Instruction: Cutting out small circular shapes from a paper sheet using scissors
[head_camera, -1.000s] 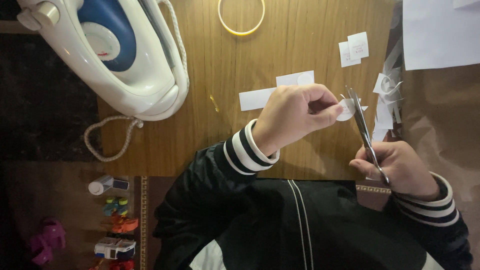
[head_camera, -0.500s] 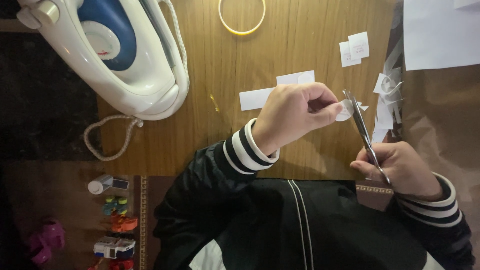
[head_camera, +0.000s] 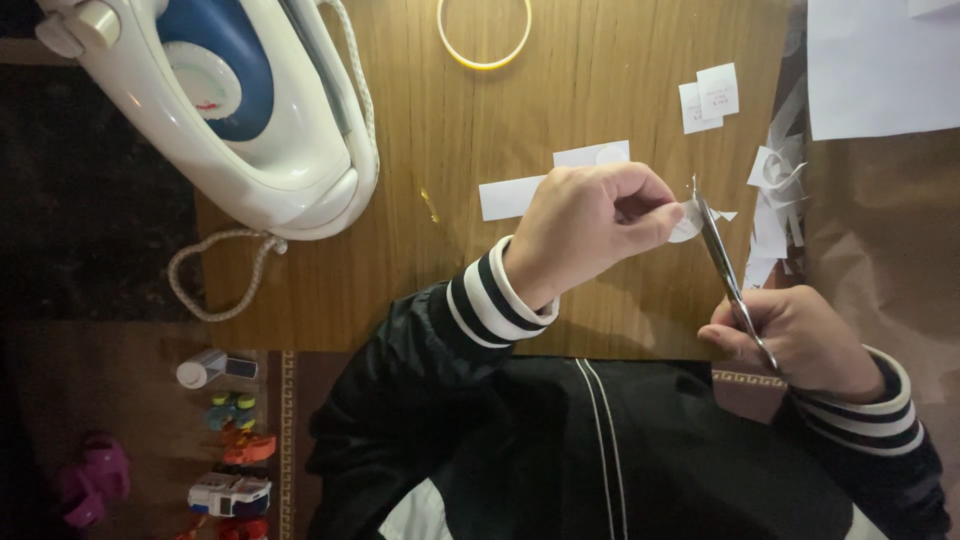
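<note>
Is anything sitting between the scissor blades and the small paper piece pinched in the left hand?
Nothing visible does. The scissors, held in the right hand, already meet the small white paper piece that the left hand pinches above the wooden table. Paper scraps lie off to the side.

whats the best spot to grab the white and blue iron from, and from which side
Grip the iron's arched handle, coming down from above. The iron lies at the left end of the wooden table, the handle's open loop facing up; its cord trails toward the near edge.
</note>
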